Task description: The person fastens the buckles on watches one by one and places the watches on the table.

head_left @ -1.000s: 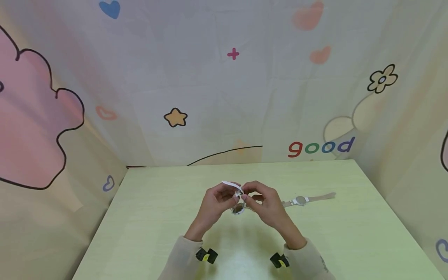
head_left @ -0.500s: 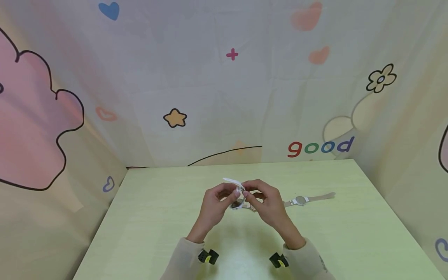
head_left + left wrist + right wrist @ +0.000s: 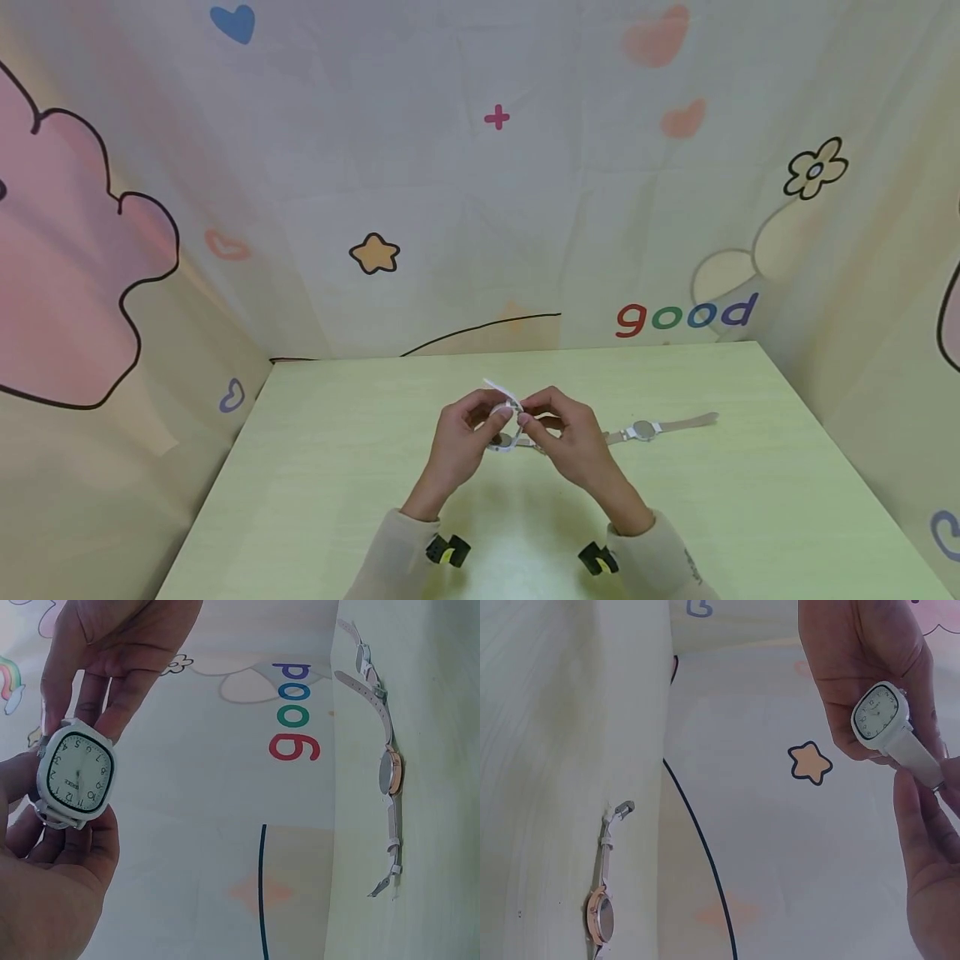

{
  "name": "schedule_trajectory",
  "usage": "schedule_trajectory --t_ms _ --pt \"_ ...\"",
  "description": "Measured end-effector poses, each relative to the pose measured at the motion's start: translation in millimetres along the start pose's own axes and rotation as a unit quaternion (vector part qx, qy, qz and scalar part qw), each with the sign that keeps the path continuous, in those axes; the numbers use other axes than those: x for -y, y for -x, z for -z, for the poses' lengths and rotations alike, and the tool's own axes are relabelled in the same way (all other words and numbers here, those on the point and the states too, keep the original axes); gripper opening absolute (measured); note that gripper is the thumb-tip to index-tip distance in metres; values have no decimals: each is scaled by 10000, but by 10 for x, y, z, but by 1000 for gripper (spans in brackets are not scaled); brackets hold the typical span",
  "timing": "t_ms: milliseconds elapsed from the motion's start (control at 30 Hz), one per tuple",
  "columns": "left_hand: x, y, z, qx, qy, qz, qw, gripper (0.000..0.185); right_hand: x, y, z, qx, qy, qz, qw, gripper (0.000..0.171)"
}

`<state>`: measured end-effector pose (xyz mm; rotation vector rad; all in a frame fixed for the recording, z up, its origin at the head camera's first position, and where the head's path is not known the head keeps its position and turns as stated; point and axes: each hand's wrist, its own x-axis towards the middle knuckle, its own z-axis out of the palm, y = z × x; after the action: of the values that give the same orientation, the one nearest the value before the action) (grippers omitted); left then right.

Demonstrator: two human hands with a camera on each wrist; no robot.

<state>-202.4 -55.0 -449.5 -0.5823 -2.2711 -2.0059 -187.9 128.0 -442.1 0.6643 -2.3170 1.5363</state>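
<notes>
Both hands are raised over the table around a white wristwatch point(image 3: 78, 772) with a squarish case and a numbered dial. In the head view, my left hand point(image 3: 461, 435) and right hand point(image 3: 572, 433) meet at its strap, thumbs and fingertips pinching close together. The free end of the white strap sticks up above the fingers. My left fingers are beside the watch case in the right wrist view, where the right fingers pinch the strap point(image 3: 915, 757). A metal buckle point(image 3: 54, 819) shows below the case in the left wrist view. The fingers partly cover the strap's join.
On the table point(image 3: 337, 500), a watch with a rose-gold round case point(image 3: 391, 772) and pale strap lies beyond the hands. Another round-faced watch point(image 3: 645, 430) with a beige strap lies to the right. A printed cloth backdrop point(image 3: 450, 183) stands behind and at both sides.
The upright strap end has shifted slightly right and now slants more steeply. The left hand has moved a little toward the right hand; both still pinch the white watch.
</notes>
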Motion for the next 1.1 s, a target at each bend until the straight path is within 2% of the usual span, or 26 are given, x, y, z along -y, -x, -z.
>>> schedule_trajectory --t_ms 500,700,867,1100 --pt "1 13 13 -63 96 -8 9999 19 -14 9 -32 -461 -42 30 9989 15" --pt "3 13 0 85 -88 -76 9999 21 46 -53 -13 -632 36 480 9968 31" --pt "4 29 -17 240 -328 -173 9990 22 76 -75 9 -735 62 570 9956 31" --pt "30 21 -7 71 -454 -136 9988 19 49 -55 8 -986 -68 905 9910 31"
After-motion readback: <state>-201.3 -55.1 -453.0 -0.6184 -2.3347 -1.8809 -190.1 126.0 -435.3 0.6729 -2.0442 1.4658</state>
